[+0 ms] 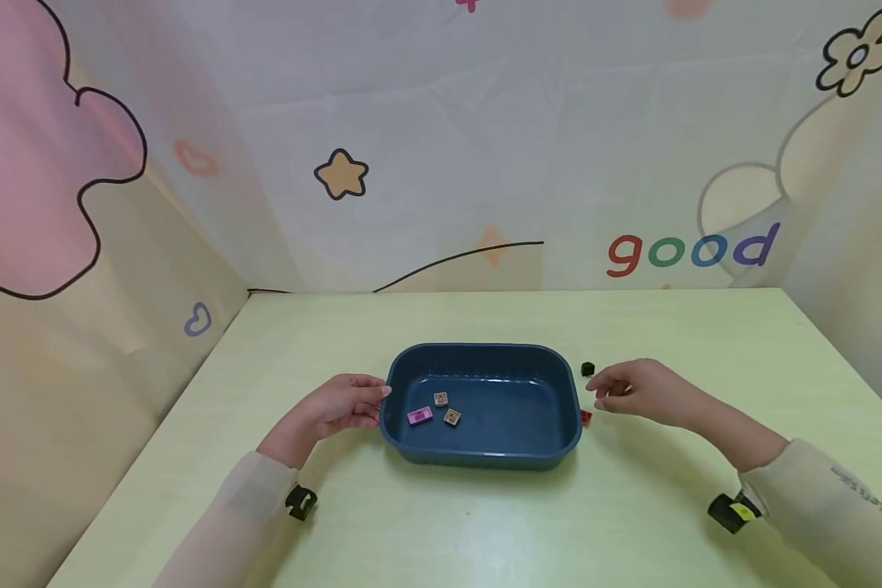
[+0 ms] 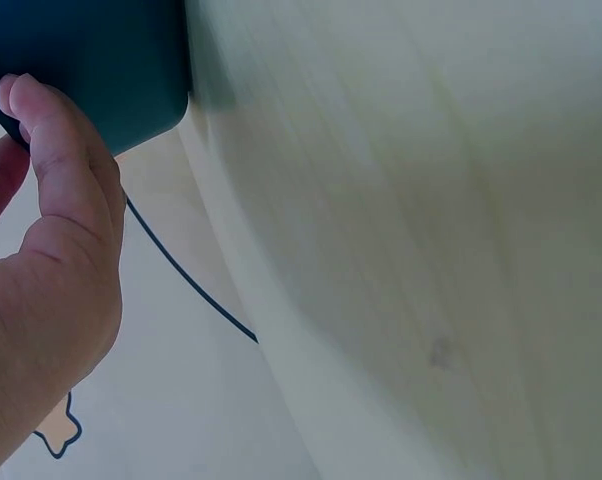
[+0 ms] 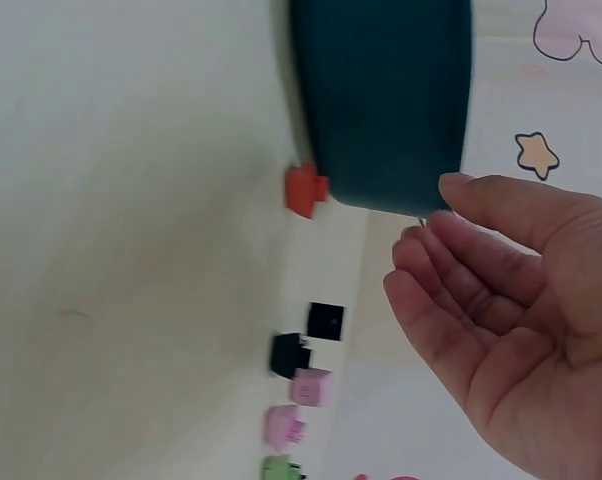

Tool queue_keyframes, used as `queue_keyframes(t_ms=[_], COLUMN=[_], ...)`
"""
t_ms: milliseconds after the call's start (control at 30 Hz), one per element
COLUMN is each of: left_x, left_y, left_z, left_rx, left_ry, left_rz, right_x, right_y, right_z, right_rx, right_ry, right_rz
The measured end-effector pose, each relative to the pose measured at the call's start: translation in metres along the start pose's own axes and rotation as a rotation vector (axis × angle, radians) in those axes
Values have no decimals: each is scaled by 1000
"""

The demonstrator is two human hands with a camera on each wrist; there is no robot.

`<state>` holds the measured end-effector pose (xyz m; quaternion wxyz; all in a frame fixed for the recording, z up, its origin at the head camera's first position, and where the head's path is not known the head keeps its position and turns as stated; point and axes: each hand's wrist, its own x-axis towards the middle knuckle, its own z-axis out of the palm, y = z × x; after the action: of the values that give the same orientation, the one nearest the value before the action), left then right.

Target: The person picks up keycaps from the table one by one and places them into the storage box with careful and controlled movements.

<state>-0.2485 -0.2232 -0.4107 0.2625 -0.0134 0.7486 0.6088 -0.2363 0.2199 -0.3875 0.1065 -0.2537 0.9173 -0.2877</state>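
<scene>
A dark blue rectangular bin [image 1: 485, 453] stands on the table, holding a pink block [image 1: 420, 416] and two small tan blocks [image 1: 441, 399]. My left hand [image 1: 338, 408] grips its left rim; in the left wrist view that hand [image 2: 61, 240] has its thumb and fingers at the edge of the bin [image 2: 131, 90]. Just off the right side, my right hand [image 1: 647, 394] hovers with loosely bent fingers and nothing visible in them. A red block [image 1: 585, 418] and a black block [image 1: 588, 369] lie between bin and hand. The right wrist view shows the right hand [image 3: 521, 300] beside the bin [image 3: 386, 110].
In the right wrist view, a red block [image 3: 301, 190] lies by the bin's corner, with black blocks [image 3: 326, 321], pink blocks [image 3: 311, 387] and a green block [image 3: 279, 468] in a line beyond it. A printed cloth [image 1: 441, 163] hangs behind the table [image 1: 470, 531].
</scene>
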Motion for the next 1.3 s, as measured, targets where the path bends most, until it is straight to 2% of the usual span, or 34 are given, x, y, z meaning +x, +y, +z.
queue_keyframes(t_ms=[233, 400, 767, 1300], left_x=[2, 3, 4, 5], left_y=[-1, -4, -4, -4], left_z=[0, -1, -1, -1], left_rx=[-1, -5, -14, -12], left_ry=[10, 12, 10, 15], left_rz=[-5, 0, 3, -10], right_x=[-2, 0, 9, 11], right_y=[8, 10, 10, 9], right_z=[22, 31, 37, 38], right_rx=[-19, -17, -121, -155], right_ry=[39, 47, 60, 58], right_rz=[13, 6, -29, -14])
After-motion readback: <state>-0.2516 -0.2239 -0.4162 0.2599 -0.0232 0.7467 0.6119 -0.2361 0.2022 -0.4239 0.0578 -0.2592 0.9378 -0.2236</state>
